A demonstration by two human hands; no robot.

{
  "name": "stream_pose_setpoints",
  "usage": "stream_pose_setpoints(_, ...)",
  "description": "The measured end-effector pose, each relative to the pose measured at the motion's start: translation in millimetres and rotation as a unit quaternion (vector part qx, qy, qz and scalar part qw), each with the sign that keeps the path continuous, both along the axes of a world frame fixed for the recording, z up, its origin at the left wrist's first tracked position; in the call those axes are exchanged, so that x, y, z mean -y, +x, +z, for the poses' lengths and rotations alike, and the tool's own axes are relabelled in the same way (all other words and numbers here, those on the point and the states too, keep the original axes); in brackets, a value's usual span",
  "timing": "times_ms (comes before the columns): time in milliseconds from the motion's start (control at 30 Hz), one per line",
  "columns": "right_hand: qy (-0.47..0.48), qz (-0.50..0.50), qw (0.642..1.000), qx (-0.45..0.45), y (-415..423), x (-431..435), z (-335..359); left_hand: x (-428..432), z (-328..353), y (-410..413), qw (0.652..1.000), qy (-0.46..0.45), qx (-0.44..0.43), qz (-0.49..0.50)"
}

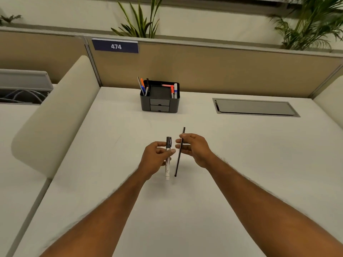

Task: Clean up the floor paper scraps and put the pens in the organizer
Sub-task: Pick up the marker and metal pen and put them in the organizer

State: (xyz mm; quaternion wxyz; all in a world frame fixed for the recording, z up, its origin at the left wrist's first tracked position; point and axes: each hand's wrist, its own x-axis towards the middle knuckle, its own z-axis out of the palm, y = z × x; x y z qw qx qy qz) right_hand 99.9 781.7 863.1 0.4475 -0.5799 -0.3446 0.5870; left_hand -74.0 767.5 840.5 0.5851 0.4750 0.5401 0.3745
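Observation:
Over the middle of the white desk (115, 182), my left hand (155, 158) grips a white marker with a black cap (168, 160), held nearly upright. Just to its right, my right hand (194, 149) pinches a thin black pen (179, 153), also close to vertical. The two pens are side by side and apart. A dark grey organizer (159, 105) with two small drawers stands at the desk's far side, ahead of both hands. Several pens stand in its left and right compartments. No floor or paper scraps are in view.
A tan partition (222, 71) with a blue "474" sign (116, 46) runs behind the desk. A grey cable hatch (256, 107) is set into the desk at the right. A cream divider panel (53, 115) rises on the left, and plants stand beyond the partition.

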Motion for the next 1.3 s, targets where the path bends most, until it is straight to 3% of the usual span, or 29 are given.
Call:
stream_pose_setpoints(333, 0.009, 0.017, 1.0, 0.025, -15.1, -104.9, 1.5, -79.9, -11.2, -32.5, 0.996, -0.001, -0.02, 0.086)
stream_pose_setpoints(767, 0.122, -0.01, 0.991, 0.047, -27.8, -262.1, 83.3, -125.4, -31.8, -31.7, 0.994, -0.007, 0.002, 0.11)
stream_pose_setpoints(900, 0.164, -0.033, 0.98, 0.105, -47.8, -302.1, 99.9, -139.0, -34.2, -36.2, 0.993, -0.004, 0.003, 0.118)
stream_pose_setpoints(1100, 0.198, -0.011, 0.964, 0.179, -84.2, -328.8, 83.0, -154.7, -40.9, -47.9, 0.991, -0.003, 0.011, 0.132)
stream_pose_setpoints(1300, 0.172, 0.03, 0.958, 0.229, -93.5, -329.4, 39.8, -167.0, -46.2, -57.1, 0.99, -0.004, 0.008, 0.144)
